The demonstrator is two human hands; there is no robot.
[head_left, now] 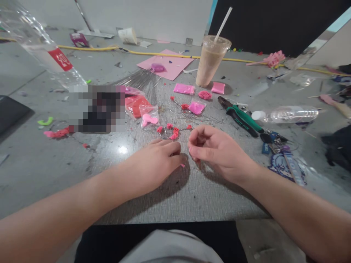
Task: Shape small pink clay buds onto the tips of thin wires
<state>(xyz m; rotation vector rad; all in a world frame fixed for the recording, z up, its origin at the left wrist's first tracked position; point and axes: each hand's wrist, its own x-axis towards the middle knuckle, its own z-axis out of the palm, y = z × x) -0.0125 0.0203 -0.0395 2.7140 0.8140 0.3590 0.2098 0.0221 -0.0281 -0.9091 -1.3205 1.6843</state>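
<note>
My left hand (161, 159) rests low over the table, knuckles up and fingers curled under. A small bit of pink clay (182, 165) peeks out beneath its thumb. Facing it, my right hand (216, 151) has its fingers bent in towards the thumb; a tiny pink spot shows at the tips, too small to name. Just beyond both hands lies a curved wire piece (174, 134) with lumps of reddish-pink clay on it. Behind that are a small bag of pink clay (149, 119), a bright pink clay packet (196, 107) and another clay-tipped wire (184, 106).
Green-handled pliers (242, 118), a clear bottle (290, 114) and keys with charms (285, 164) lie right. A lidded drink cup (211, 60) stands behind, near a yellow cable (164, 54). Thin wires (141, 80) fan out left of centre; a tall bottle (46, 51) leans at left.
</note>
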